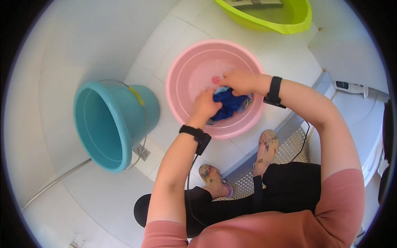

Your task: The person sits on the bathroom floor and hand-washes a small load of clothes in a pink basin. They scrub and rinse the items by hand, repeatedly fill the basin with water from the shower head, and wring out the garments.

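A bunched dark blue cloth [230,102] with lighter, patterned parts lies in the round pink basin [175,93] on the floor. My left hand [205,105] grips its left edge, with the thumb against the blue fabric. At the cloth's upper side, my right hand [239,82] has its fingers curled onto a light blue part. Both hands are inside the basin, close to each other. The fingertips are partly hidden, and so is the underside of the cloth. A small red round mark [215,79] shows on the basin's bottom near my right fingers.
To the left a teal bucket [120,124] lies tipped, its wire handle hanging beside a floor drain [142,152]. A lime green tub [285,28] stands beyond the basin. My feet in patterned shoes [268,142] are near a raised sill [242,164]. A white appliance [353,111] stands at right.
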Demonstrator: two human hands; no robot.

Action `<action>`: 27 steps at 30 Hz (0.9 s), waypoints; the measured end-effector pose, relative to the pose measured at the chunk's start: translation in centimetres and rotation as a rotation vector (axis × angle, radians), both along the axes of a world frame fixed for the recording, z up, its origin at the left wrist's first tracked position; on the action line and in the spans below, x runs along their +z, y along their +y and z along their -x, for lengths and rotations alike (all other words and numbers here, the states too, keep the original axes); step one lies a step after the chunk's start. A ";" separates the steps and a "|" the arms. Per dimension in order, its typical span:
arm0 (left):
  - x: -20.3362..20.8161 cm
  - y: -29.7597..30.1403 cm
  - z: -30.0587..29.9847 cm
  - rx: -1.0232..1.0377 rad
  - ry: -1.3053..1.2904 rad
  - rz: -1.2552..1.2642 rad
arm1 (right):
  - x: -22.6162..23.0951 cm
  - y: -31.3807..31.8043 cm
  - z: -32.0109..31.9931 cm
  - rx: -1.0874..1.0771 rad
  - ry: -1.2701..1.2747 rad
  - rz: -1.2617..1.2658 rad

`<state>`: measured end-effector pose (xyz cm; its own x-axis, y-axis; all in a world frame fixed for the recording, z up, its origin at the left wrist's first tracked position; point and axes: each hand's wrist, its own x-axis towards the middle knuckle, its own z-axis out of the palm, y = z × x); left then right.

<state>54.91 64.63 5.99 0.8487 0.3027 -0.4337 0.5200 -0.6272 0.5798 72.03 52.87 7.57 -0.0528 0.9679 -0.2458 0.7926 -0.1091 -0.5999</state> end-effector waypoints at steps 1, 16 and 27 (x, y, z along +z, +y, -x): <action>0.8 0.3 -0.4 0.034 -0.050 -0.060 | 0.4 -0.4 -0.2 -0.050 0.018 -0.010; -0.6 -2.5 2.0 -0.467 0.422 -0.218 | -2.0 -2.5 3.6 0.240 -0.201 0.432; -4.4 4.2 -1.4 0.055 0.077 -0.109 | -2.9 5.4 -1.9 -0.204 0.161 0.649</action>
